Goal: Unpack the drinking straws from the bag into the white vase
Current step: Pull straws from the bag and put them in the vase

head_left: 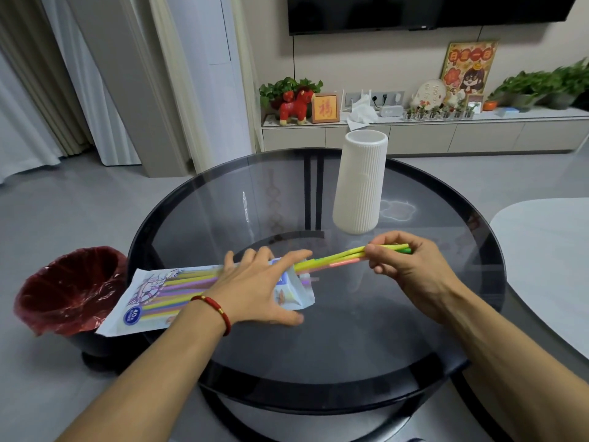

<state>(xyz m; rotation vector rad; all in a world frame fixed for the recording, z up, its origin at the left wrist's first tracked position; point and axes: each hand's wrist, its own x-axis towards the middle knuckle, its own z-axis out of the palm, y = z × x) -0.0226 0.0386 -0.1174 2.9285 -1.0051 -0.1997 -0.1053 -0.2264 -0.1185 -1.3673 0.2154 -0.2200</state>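
The bag (204,295) overhangs the round desk (318,362) at its left edge, above a red-lined bin (68,288); bare glass lies between it and the upright white vase (360,186). The left hand (258,288) presses the bag with straight fingers. The right hand (404,263) has its grip pinched on straws (334,260) whose long axis runs left-right, their near ends inside the bag's mouth

Red-lined bin (68,290) beside round glass table (223,202) — TV (414,11) above.

bare glass table (398,330) is lying open near the hands, white vase (360,183) (upright) standing just beyond them.
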